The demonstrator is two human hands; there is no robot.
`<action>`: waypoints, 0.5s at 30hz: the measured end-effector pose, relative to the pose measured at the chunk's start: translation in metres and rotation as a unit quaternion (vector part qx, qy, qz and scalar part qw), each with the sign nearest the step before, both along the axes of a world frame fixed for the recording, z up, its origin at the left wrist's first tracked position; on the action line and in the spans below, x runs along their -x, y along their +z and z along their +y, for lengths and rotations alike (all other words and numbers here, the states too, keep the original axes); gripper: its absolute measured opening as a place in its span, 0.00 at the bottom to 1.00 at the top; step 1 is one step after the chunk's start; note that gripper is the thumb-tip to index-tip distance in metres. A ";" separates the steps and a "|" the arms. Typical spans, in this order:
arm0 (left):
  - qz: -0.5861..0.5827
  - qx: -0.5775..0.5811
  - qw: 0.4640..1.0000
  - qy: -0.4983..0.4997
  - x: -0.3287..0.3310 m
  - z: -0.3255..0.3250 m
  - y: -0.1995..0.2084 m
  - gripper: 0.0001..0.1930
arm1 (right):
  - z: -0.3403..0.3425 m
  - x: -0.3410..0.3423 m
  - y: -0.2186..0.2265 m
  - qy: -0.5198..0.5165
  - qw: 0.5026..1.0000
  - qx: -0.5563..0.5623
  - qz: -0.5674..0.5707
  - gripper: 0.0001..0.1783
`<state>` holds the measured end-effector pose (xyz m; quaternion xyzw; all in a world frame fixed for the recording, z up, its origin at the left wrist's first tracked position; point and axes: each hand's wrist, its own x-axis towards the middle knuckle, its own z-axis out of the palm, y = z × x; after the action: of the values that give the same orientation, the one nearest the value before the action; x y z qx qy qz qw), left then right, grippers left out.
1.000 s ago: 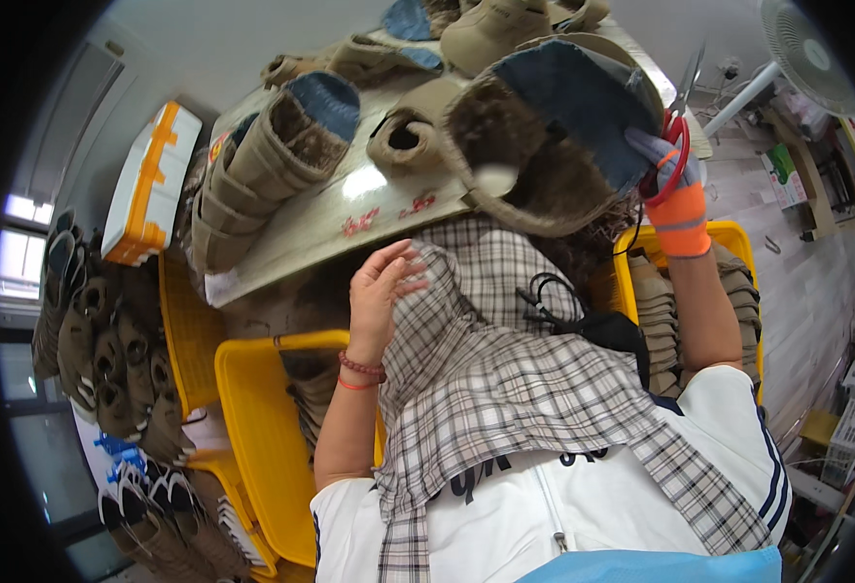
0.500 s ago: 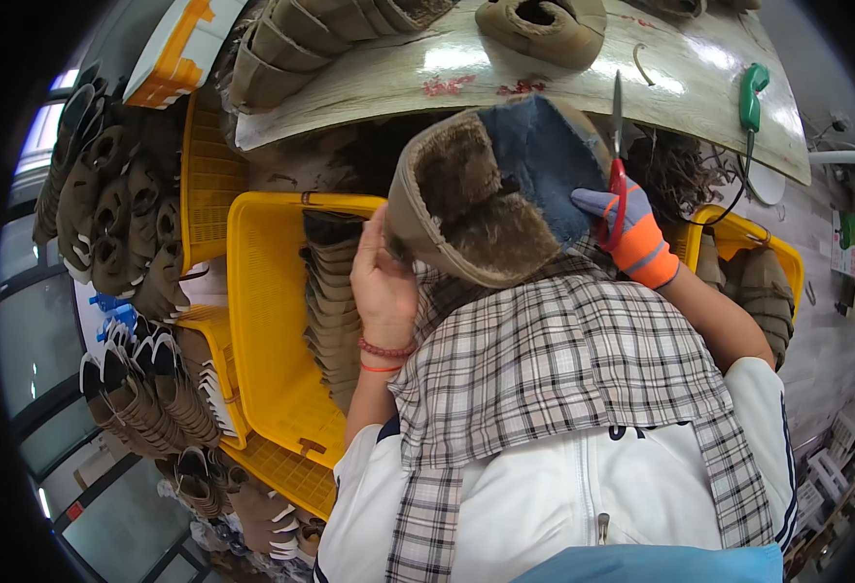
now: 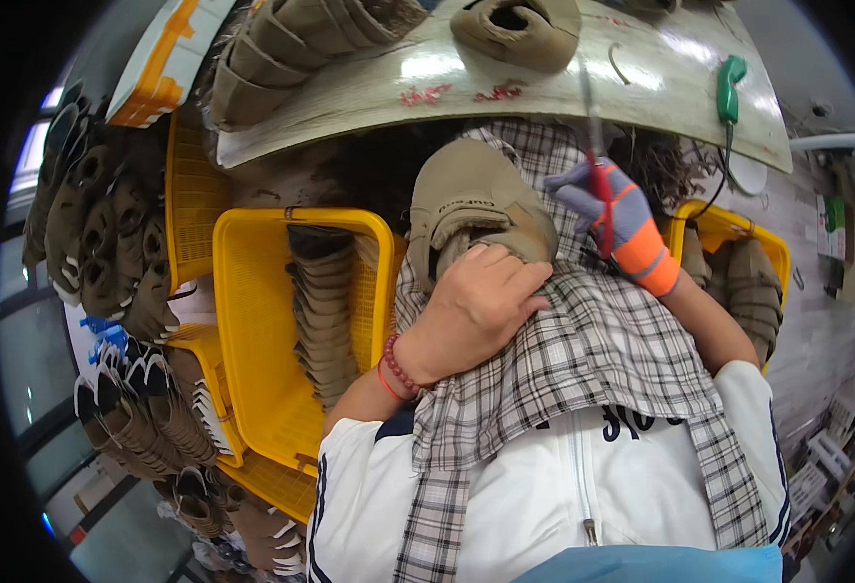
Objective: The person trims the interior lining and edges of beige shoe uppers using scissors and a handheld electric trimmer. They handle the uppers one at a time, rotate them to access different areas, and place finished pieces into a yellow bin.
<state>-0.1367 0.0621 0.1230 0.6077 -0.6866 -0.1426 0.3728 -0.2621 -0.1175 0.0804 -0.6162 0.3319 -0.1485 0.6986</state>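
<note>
A brown shoe upper rests on my lap over a plaid apron, its outer side up and its toe pointing away from me. My bare left hand is closed over its near end, hiding that part of the opening. My right hand, in a grey and orange glove, grips red-handled scissors. Their blades point up toward the table edge and are blurred. The gloved hand is just right of the shoe upper, apart from it.
A yellow basket with stacked uppers stands at my left, another yellow basket at my right. Ahead, the table bears more uppers, a lone upper and a green corded tool. Shoe uppers hang in clusters farther left.
The shoe upper has turned from showing its fleece lining to showing its outside, and come down onto my lap. My left hand has moved from its side to over its near end.
</note>
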 end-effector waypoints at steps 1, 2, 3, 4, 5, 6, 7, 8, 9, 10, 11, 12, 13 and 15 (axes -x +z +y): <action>0.062 -0.006 0.998 -0.003 0.002 0.001 0.003 0.16 | 0.003 0.000 -0.011 0.046 0.998 0.031 0.009 0.17; 0.101 0.008 0.993 0.055 0.005 0.006 0.001 0.15 | 0.012 0.004 -0.025 0.048 0.998 0.048 -0.004 0.19; 0.134 0.023 0.984 0.116 0.004 0.012 -0.001 0.15 | 0.020 0.003 -0.028 0.053 0.996 0.066 -0.022 0.22; 0.166 0.038 0.969 0.177 0.001 0.018 -0.004 0.14 | 0.023 0.003 -0.027 0.067 0.995 0.078 0.016 0.22; 0.054 0.046 0.969 0.239 -0.007 0.019 -0.009 0.18 | 0.024 0.003 -0.023 0.081 0.991 0.089 0.053 0.23; 0.058 0.009 0.960 0.273 -0.008 0.021 -0.013 0.21 | 0.025 0.001 -0.019 0.098 0.986 0.102 0.091 0.24; 0.063 -0.027 0.949 0.306 -0.008 0.024 -0.019 0.24 | 0.026 0.001 -0.023 0.091 0.988 0.101 0.075 0.26; 0.142 -0.085 0.942 0.292 -0.007 0.031 -0.028 0.27 | 0.027 0.001 -0.028 0.083 0.990 0.100 0.059 0.29; 0.120 -0.099 0.944 0.292 -0.006 0.032 -0.026 0.27 | 0.028 0.000 -0.030 0.076 0.991 0.098 0.045 0.31; 0.098 -0.112 0.945 0.291 -0.005 0.031 -0.022 0.27 | 0.026 -0.002 -0.030 0.085 0.991 0.092 0.049 0.30; 0.077 -0.126 0.946 0.288 -0.005 0.029 -0.021 0.27 | 0.025 -0.004 -0.027 0.096 0.986 0.119 0.067 0.30; 0.048 -0.134 0.943 0.302 -0.007 0.027 -0.022 0.25 | 0.024 -0.007 -0.017 0.111 0.979 0.147 0.084 0.30; 0.036 -0.128 0.949 0.287 -0.010 0.028 -0.026 0.25 | 0.023 -0.009 -0.012 0.126 0.971 0.175 0.101 0.29; 0.011 -0.114 0.961 0.252 -0.017 0.028 -0.034 0.24 | 0.025 -0.009 -0.025 0.108 0.981 0.160 0.030 0.26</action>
<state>-0.1197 0.0903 0.0889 0.7977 -0.4863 -0.1279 0.3329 -0.2533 -0.0924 0.0556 -0.7567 0.2554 -0.1049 0.5926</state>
